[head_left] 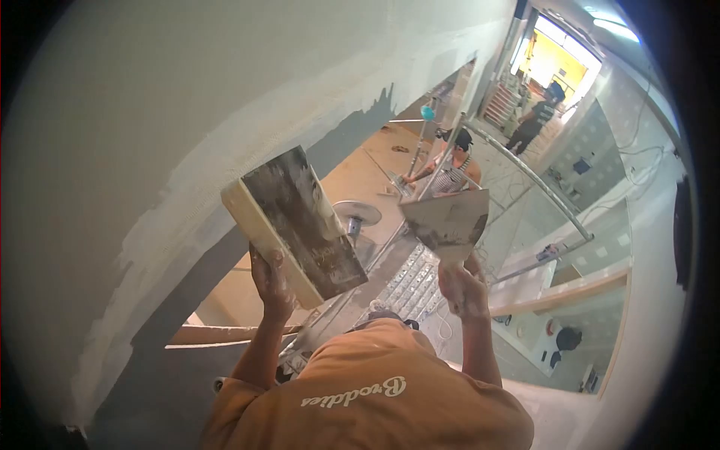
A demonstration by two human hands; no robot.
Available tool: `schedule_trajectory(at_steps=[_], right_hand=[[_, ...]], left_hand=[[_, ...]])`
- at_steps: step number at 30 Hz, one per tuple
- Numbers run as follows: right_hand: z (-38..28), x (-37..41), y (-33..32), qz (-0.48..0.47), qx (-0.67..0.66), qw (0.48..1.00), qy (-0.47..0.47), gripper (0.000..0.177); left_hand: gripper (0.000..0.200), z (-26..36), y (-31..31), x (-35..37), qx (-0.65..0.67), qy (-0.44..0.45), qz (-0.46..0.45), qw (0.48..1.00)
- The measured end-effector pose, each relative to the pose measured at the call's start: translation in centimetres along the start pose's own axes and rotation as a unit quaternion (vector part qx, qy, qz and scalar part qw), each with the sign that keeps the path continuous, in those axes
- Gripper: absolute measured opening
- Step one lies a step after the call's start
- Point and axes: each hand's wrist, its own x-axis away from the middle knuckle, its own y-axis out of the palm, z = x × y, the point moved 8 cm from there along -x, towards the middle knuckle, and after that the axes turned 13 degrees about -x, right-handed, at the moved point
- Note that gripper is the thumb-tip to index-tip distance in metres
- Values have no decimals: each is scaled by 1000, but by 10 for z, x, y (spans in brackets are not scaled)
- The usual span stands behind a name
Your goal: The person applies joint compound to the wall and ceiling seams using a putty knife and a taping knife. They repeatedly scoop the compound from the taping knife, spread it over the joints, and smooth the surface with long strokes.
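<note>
Beside the smeared grey-white wall (150, 127), the right hand (463, 291) curls its fingers round the pale handle (451, 264) (surest hold) of a broad, probably light, stiff steel knife (450, 217); the left hand (271, 283), fingertips hidden, clasps a cream-sided, dark-faced rectangular block (300, 217).

The dark-faced block (298, 221) hides part of the left hand (271, 285) at eight o'clock; marks on its face are too faint to read. At four o'clock, the right hand (463, 291) covers much of the handle of the broad knife (448, 219), whose blade hides part of a person (459, 166) toward two o'clock. Beyond, another person (538, 115) is too small for detail. The bottom edge cuts off the orange shirt (405, 420) at six o'clock.
</note>
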Motion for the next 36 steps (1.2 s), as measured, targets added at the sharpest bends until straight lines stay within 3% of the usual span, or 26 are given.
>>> schedule_trajectory(at_steps=[3, 7, 13, 15, 16, 17, 18, 21, 23, 25, 31, 36], right_hand=[[20, 5, 14, -96, -26, 987, 126, 52], [39, -15, 33, -164, -24, 965, 202, 47], [34, -60, 65, -211, -62, 952, 215, 50], [30, -70, 84, -221, -62, 949, 215, 47], [31, -74, 87, -215, -40, 953, 211, 47], [30, -74, 85, -208, -18, 956, 208, 47], [29, -74, 82, -194, -17, 959, 207, 47], [43, -84, 109, -253, -40, 941, 222, 46], [38, -86, 108, -270, -76, 933, 226, 44], [26, -74, 107, -278, -81, 931, 221, 42], [53, -71, 83, -230, -31, 933, 275, 44], [59, -80, 102, -242, -76, 927, 276, 44]], left_hand=[[56, 16, 9, -7, -61, 48, 52, 996], [58, 27, 24, -10, -107, 89, 68, 988], [60, 25, 17, -4, -159, 145, 78, 973], [58, 26, 26, 8, -264, 143, 53, 952], [59, 5, 12, 22, -539, 264, 71, 797], [61, 20, 25, 15, -241, 72, 87, 964], [61, 24, 35, 16, -206, 68, 70, 974], [59, 21, 29, 23, -227, 43, 104, 967], [57, 40, 36, 16, -255, 112, 111, 954], [55, 48, 25, 9, -243, 98, 150, 953], [56, 76, 28, 1, -248, 145, 214, 933], [59, 53, 28, 17, -270, 148, 144, 940]])
